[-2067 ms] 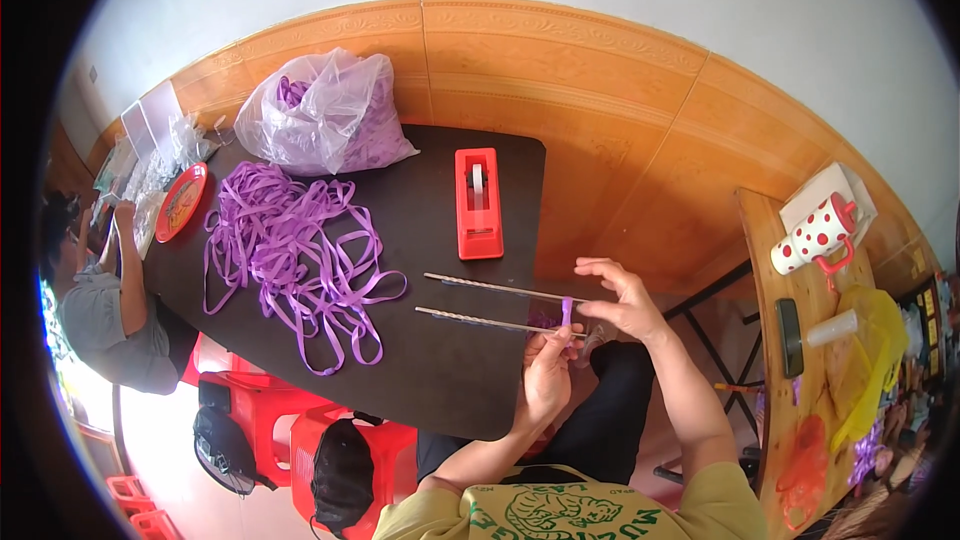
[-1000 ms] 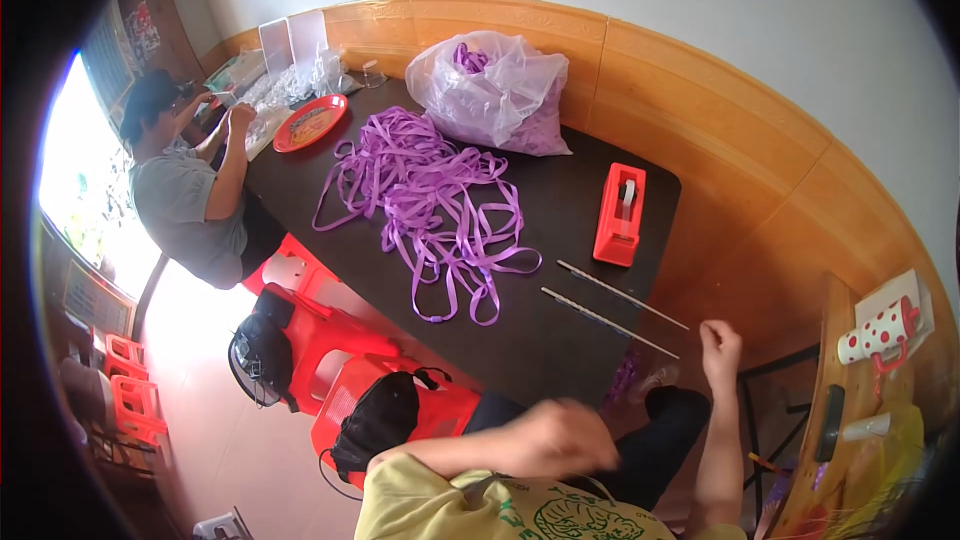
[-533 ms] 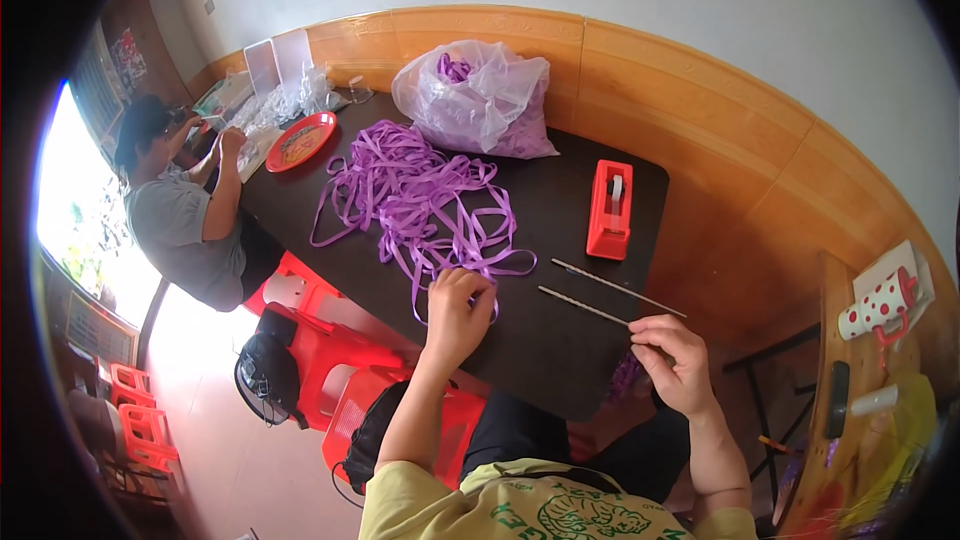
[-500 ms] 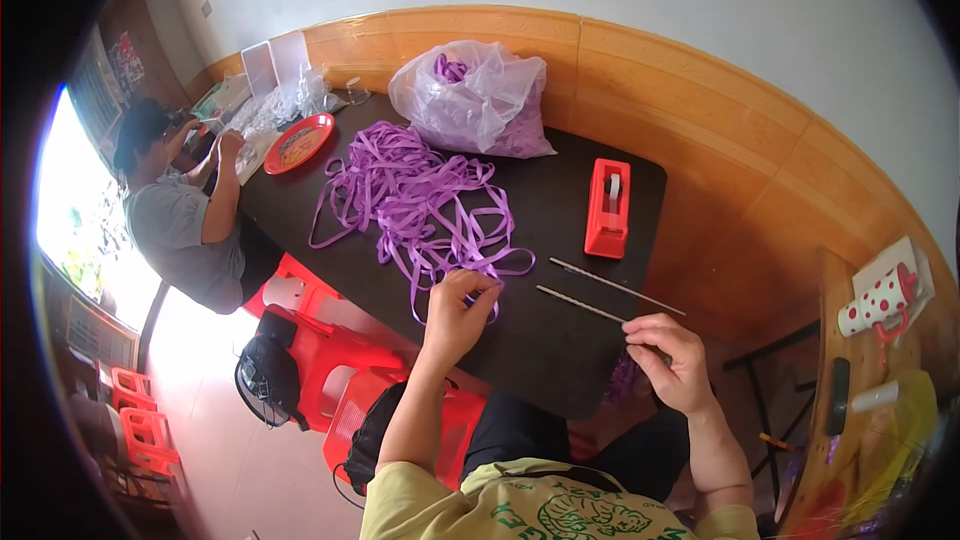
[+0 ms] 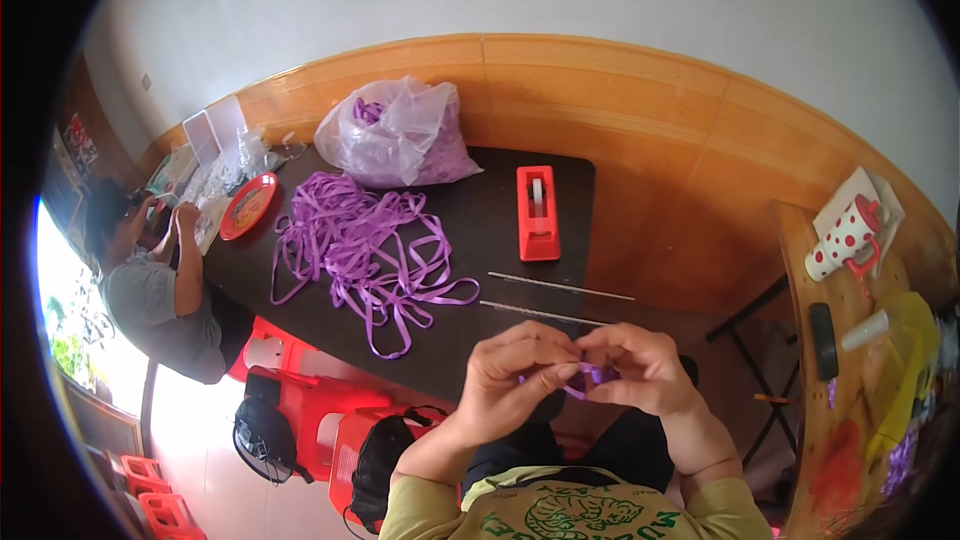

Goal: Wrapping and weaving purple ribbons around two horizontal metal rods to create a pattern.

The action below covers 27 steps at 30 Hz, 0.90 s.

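Observation:
A short piece of purple ribbon [image 5: 594, 374] is pinched between my two hands, just past the table's near right edge. My left hand [image 5: 518, 372] has thumb and fingertips closed on its left part. My right hand [image 5: 645, 368] grips the other side, with its fingers partly hiding the ribbon. Just beyond my fingers, two thin pale sticks, the far stick [image 5: 562, 286] and the near stick [image 5: 545, 313], lie nearly parallel and jut over the table's right edge. A big tangled heap of purple ribbon [image 5: 345, 230] spreads over the table to the left.
A red tape dispenser [image 5: 538, 225] stands beyond the sticks. Against the wall rests a clear plastic bag [image 5: 405, 140] of purple ribbon. A red plate [image 5: 248, 207] lies near a co-worker [image 5: 160, 290] at the left. The wooden side table [image 5: 800, 340] holds a dotted tumbler [image 5: 845, 238].
My left hand has come away from the ribbon heap toward the right with a ribbon piece. My right hand has left the near stick's end and met it. The view has shifted right.

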Motion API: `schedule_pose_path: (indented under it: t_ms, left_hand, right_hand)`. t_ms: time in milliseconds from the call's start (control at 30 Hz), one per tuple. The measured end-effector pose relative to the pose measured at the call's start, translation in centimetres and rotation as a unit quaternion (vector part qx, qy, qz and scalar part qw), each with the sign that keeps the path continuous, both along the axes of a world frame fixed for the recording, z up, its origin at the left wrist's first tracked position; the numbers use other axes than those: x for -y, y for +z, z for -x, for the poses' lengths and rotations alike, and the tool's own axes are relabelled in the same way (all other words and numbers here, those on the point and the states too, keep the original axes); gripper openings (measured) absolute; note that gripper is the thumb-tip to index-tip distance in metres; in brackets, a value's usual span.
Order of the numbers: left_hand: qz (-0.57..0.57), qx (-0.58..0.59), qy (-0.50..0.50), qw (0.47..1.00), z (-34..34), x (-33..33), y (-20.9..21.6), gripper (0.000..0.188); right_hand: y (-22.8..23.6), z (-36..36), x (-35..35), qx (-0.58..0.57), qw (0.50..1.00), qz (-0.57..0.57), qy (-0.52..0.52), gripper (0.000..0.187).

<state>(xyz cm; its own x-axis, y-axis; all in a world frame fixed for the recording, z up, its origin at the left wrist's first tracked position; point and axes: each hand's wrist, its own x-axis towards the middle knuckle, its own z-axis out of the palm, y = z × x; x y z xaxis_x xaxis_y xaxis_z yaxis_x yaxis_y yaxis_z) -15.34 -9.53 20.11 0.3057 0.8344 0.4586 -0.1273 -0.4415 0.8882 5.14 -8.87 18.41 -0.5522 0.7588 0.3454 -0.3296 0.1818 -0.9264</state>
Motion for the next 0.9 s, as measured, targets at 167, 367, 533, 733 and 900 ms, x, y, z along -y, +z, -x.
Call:
schedule_pose_path:
  t_ms: [167,367,533,733,900]
  left_hand:
    - [0.195,0.113,-0.139,0.964,-3.9,2.6,-2.9,0.008]
    - [0.386,0.185,-0.222,0.876,-10.3,3.0,-10.7,0.043]
    - [0.522,0.327,-0.261,0.743,-13.1,-0.4,-15.7,0.046]
    - [0.486,0.352,-0.246,0.761,-14.8,-4.4,-21.2,0.033]
    - [0.418,0.401,-0.251,0.776,-14.4,-6.3,-21.4,0.020]
  right_hand:
    - [-0.6,-6.4,2.7,-0.079,0.992,0.086,-0.049,0.024]
    - [-3.0,-10.4,-1.0,0.093,0.989,0.004,-0.119,0.005]
    - [-6.9,-12.4,-5.8,0.199,0.980,0.005,0.011,0.007]
    - [-7.4,-12.5,-9.4,0.270,0.960,0.048,0.059,0.011]
    - [-6.6,-11.8,-12.4,0.298,0.950,-0.056,0.079,0.014]
